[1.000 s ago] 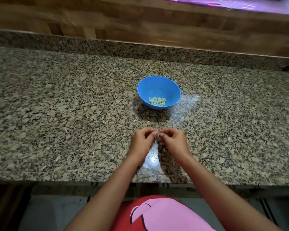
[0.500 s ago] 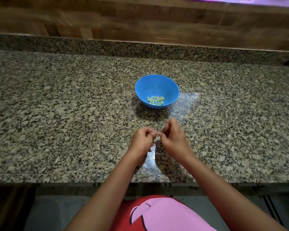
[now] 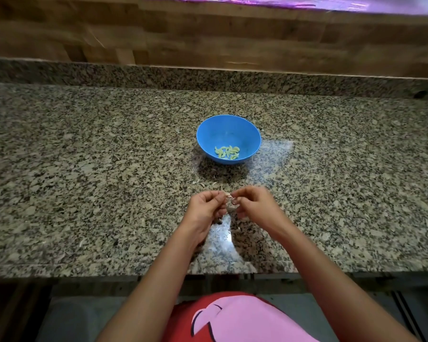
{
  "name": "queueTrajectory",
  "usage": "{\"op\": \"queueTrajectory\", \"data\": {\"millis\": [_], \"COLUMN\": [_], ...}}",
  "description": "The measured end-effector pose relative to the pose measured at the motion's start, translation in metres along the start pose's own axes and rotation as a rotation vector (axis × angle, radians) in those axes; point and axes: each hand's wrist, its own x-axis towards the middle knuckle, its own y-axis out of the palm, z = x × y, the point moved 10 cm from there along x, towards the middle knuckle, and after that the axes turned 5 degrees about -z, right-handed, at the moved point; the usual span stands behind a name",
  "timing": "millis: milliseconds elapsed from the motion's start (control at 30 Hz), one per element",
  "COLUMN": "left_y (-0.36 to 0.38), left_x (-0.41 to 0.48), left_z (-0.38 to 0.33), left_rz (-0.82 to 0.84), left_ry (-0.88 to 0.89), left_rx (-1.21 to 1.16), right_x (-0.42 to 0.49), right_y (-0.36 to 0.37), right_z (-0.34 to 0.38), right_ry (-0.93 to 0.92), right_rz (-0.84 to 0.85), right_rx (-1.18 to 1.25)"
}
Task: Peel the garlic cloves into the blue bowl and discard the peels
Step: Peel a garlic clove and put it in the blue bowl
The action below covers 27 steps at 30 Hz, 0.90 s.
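Observation:
A blue bowl stands on the granite counter, holding several pale peeled garlic cloves. Just in front of it, over the counter, my left hand and my right hand meet fingertip to fingertip. Between them they pinch a small garlic clove with thin papery skin hanging from it. Most of the clove is hidden by my fingers. A few scraps of peel lie on the counter between my hands and the bowl.
The speckled granite counter runs wide to both sides, with a low granite upstand and a wooden wall behind. Its front edge is just below my forearms. A bright light reflection lies on the stone under my hands.
My right hand's fingers have dropped back down to the clove after lifting slightly. Loose skin now shows between the fingertips. The bowl has not moved.

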Motion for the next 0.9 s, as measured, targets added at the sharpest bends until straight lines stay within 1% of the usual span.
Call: {"op": "queueTrajectory", "data": {"millis": [67,133,233,367,433,500,600,633,667,733,800,900], "left_y": [0.001,0.004,0.003,0.005,0.006,0.007,0.001,-0.002,-0.005,-0.007,-0.006,-0.003], "left_x": [0.000,-0.001,-0.001,-0.007,-0.009,-0.009,-0.005,-0.004,-0.003,-0.003,-0.003,-0.003], "left_z": [0.001,0.001,-0.004,-0.024,-0.032,-0.032,-0.015,-0.011,-0.008,-0.007,-0.007,-0.006], "left_rz": [0.007,0.013,-0.006,-0.024,-0.035,-0.046,-0.095,-0.118,-0.136,-0.120,-0.096,-0.074], "left_ry": [0.015,0.035,0.114,0.337,0.381,0.336,0.120,0.069,0.043,0.027,0.028,0.047], "left_rx": [-0.004,0.025,0.175,0.577,0.645,0.548,0.135,0.023,-0.028,-0.041,-0.015,0.039], "right_x": [-0.002,-0.003,-0.004,-0.002,-0.002,-0.002,-0.003,-0.004,-0.005,-0.005,-0.005,-0.004], "right_y": [0.001,-0.004,-0.008,-0.009,-0.008,-0.007,-0.006,-0.003,-0.001,-0.001,-0.004,-0.014], "right_z": [0.002,0.004,0.009,0.005,0.008,0.014,0.022,0.021,0.018,0.011,0.008,0.012], "right_ry": [0.018,-0.011,-0.089,-0.110,-0.148,-0.217,-0.296,-0.307,-0.301,-0.255,-0.207,-0.211], "right_rz": [0.004,-0.047,-0.102,-0.136,-0.135,-0.166,-0.210,-0.194,-0.172,-0.133,-0.117,-0.193], "right_rx": [0.131,0.176,0.114,0.002,-0.079,-0.163,-0.271,-0.313,-0.347,-0.345,-0.295,-0.186]}}
